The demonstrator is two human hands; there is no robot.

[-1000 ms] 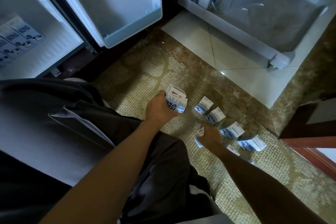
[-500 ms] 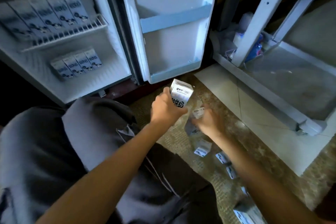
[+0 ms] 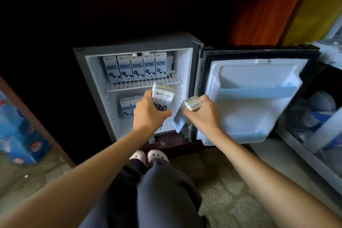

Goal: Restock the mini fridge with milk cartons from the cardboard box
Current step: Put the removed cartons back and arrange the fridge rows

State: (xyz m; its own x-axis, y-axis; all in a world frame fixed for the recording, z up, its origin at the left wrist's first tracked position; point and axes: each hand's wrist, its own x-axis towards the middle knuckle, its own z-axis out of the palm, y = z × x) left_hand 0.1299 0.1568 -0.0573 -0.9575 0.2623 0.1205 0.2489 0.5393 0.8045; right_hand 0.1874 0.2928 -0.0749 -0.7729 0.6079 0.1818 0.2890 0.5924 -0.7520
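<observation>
The mini fridge [image 3: 187, 55] stands open ahead of me, its door [image 3: 255, 98] swung to the right. Several white-and-blue milk cartons [image 3: 137, 68] line its upper wire shelf, and a few more [image 3: 126, 107] stand at the left of the lower compartment. My left hand [image 3: 148, 114] grips an upright milk carton [image 3: 162, 96] in front of the lower compartment. My right hand [image 3: 201, 113] holds a second milk carton [image 3: 185, 114], tilted, near the fridge's right wall. The cardboard box is not in view.
A blue patterned package [image 3: 20, 131] lies at the left on the woven mat [image 3: 222, 190]. A white rack [image 3: 314, 135] with bags stands right of the door. My knees and pale clogs [image 3: 149, 155] are below the fridge. Orange and yellow curtains hang behind.
My view has swung up from the floor cartons to face the fridge. Both hands have risen toward the lower compartment, and my right hand now holds a carton picked up from the mat.
</observation>
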